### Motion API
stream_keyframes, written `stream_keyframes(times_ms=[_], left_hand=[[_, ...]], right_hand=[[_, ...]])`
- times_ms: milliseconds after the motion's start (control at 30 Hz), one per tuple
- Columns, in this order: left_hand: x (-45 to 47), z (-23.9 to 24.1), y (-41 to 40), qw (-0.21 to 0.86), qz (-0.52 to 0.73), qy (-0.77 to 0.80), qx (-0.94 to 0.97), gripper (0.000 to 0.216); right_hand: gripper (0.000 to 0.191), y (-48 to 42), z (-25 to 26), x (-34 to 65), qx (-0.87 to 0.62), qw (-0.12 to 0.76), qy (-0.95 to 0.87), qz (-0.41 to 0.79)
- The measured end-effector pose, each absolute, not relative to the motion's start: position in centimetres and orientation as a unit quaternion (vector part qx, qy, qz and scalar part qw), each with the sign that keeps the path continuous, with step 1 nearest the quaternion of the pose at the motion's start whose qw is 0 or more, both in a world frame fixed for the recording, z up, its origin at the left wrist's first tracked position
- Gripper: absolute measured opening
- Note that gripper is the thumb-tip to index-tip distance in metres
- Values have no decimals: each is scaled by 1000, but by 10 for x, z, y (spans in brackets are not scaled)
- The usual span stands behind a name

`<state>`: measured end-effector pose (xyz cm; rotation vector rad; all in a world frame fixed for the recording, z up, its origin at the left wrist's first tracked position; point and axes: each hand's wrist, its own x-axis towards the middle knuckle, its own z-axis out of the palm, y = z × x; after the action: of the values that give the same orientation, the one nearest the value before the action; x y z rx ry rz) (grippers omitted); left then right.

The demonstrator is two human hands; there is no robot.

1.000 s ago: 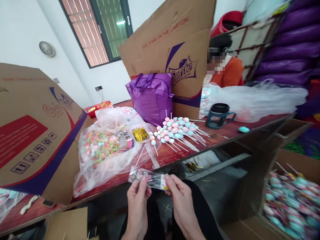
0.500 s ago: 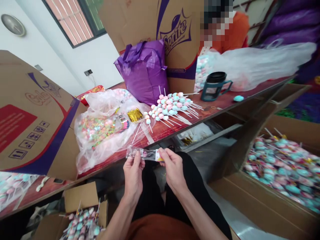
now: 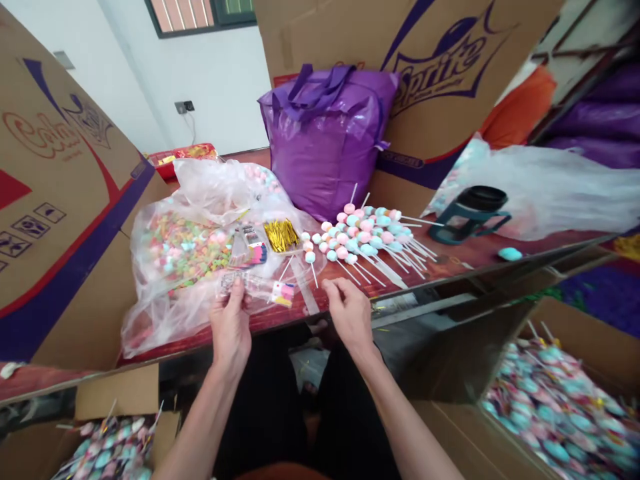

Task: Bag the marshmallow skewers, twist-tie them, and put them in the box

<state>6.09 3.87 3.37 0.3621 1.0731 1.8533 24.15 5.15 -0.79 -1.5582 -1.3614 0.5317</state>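
My left hand (image 3: 231,327) pinches a clear plastic candy bag (image 3: 254,285) between thumb and fingers. The bag stretches to the right, with a pink and yellow printed end. My right hand (image 3: 349,308) is at the table's front edge, its fingers curled, with nothing visible in them. Just ahead of it stands out a short marshmallow skewer (image 3: 310,257), apart from my fingers. Beyond lies a pile of pink, blue and white marshmallow skewers (image 3: 365,233), sticks pointing towards me. Gold twist ties (image 3: 281,235) lie beside a stack of flat printed bags (image 3: 256,253).
A plastic sack of small colourful candies (image 3: 187,247) lies at left. Behind stand a purple bag (image 3: 325,147) and a large carton (image 3: 450,60). A dark mug (image 3: 470,213) is on the right. Boxes of wrapped skewers (image 3: 565,407) flank my legs. An orange sleeve (image 3: 520,107) shows behind.
My right hand has let go of the clear bag and moved towards the skewers. My left hand still holds the bag, now further left over the table. The view has shifted.
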Motion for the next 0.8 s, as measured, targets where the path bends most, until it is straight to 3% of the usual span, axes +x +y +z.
stream_keyframes(times_ms=[133,233,600,800], left_hand=[[43,26,53,470,751,445,128,41],[39,18,56,494,736,452,98,38],[46,22,77,573,697,432,1,25],[48,28,68,579,687,437,-40,22]], right_hand=[[17,87,-8,233,-722,262,-630,116],[16,103,-13,226,-751,217,-608,139],[20,89,-24,259,-705,377,-575,173],[25,18,-26,266,-607,556,-486,293]])
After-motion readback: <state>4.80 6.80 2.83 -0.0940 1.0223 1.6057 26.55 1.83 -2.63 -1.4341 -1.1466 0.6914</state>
